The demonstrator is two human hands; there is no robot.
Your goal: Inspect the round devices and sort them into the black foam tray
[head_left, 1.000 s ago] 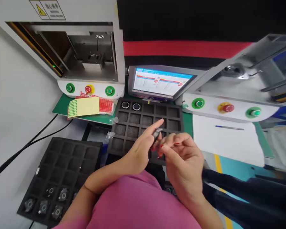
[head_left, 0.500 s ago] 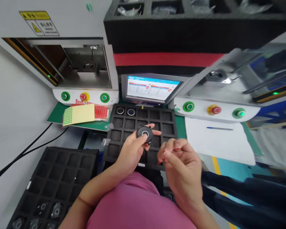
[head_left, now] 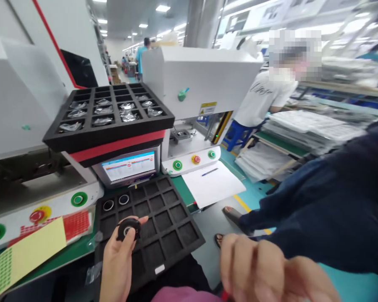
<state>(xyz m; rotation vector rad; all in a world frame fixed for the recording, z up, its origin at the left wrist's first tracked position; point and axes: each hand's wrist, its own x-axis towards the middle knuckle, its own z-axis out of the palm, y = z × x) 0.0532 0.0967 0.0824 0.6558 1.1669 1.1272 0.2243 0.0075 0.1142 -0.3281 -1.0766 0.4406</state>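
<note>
In my left hand [head_left: 115, 260] is a round black part [head_left: 128, 229] with a ring-shaped centre, pinched with the thumb on its face. It hangs over a black foam tray [head_left: 184, 245] with square compartments. Two round dark pieces with silver rims, one at the far left [head_left: 108, 205] and one beside it [head_left: 124, 199], sit in the tray's back row. My right hand [head_left: 264, 268] is raised close to the camera at lower right, fingers curled inward. Its fingertips are mostly hidden, so I cannot see whether anything is in them.
A monitor [head_left: 129, 167] stands behind the tray, under another foam tray [head_left: 113, 134] of bagged parts. Button panels [head_left: 195, 160] flank it. Paper with a pen [head_left: 209, 172] lies right. Sticker sheets [head_left: 34, 256] lie left. A person in dark trousers [head_left: 280, 201] stands close on the right.
The view has swung up and to the right, bringing the wider workshop in. My right hand has moved away from the tray, nearer the camera. The left still holds the round black part.
</note>
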